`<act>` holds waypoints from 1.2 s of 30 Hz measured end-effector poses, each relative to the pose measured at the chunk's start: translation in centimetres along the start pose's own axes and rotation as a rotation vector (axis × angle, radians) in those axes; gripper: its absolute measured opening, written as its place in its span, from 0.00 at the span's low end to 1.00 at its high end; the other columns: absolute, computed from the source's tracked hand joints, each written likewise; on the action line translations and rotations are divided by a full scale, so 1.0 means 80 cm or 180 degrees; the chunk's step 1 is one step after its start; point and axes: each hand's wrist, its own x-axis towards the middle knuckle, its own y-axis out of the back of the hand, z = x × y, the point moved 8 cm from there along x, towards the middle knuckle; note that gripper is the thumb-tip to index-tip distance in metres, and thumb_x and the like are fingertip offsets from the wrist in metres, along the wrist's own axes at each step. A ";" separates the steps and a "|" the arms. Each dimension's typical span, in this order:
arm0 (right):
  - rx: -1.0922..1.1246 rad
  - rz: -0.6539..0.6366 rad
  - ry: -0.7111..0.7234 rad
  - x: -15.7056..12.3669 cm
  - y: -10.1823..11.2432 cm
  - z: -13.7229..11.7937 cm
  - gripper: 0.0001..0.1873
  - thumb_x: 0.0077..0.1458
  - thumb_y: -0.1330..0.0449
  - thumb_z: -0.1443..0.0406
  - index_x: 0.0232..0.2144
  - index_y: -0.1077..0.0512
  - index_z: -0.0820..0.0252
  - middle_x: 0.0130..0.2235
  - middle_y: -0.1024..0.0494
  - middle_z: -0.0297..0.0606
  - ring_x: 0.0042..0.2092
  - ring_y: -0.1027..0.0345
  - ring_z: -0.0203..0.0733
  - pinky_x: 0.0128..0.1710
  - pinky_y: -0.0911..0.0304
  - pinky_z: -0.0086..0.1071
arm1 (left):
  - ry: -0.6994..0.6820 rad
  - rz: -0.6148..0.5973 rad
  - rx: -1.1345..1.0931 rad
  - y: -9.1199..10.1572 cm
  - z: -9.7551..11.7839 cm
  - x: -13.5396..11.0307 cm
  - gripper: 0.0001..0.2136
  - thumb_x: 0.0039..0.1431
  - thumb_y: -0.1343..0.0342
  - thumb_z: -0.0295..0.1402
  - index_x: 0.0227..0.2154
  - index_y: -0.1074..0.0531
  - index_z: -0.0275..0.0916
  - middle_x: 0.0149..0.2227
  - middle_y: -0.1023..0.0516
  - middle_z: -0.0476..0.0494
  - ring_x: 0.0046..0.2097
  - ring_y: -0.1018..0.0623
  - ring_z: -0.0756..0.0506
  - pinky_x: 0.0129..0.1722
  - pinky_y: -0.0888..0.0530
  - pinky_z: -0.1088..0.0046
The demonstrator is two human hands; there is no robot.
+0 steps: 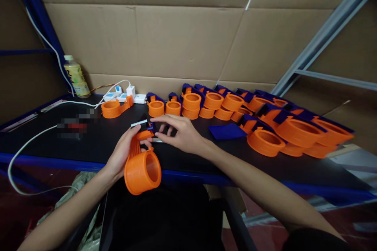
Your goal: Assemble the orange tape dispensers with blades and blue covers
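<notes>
My left hand (122, 151) is wrapped round the arm of an orange tape dispenser (132, 174), just over the table's front edge. The dispenser's round hub hangs low and faces right. At its upper end sit a toothed metal blade (139, 123), a black part and a small blue part (150, 127). My right hand (182, 133) is at that end, thumb and forefinger apart, the forefinger's tip at the blue part. Whether it presses on it I cannot tell. Behind my right fingers lies a thin pale strip (157, 140), partly hidden.
Orange-and-blue tape dispensers (232, 102) stand stacked along the back and right. A blue flat piece (226, 131) lies before them. One orange dispenser body (111, 109) sits by the white power strip (140, 98). A bottle (77, 78) and a white cable (22, 141) are left.
</notes>
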 end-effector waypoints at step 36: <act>-0.0015 0.0054 0.0102 0.000 0.009 -0.016 0.17 0.59 0.36 0.64 0.51 0.27 0.58 0.41 0.22 0.39 0.39 0.26 0.36 0.35 0.26 0.29 | 0.0153 -0.0193 0.0217 -0.007 -0.002 -0.004 0.17 0.60 0.40 0.43 0.44 0.29 0.35 0.24 0.20 0.40 0.25 0.20 0.42 0.24 0.25 0.71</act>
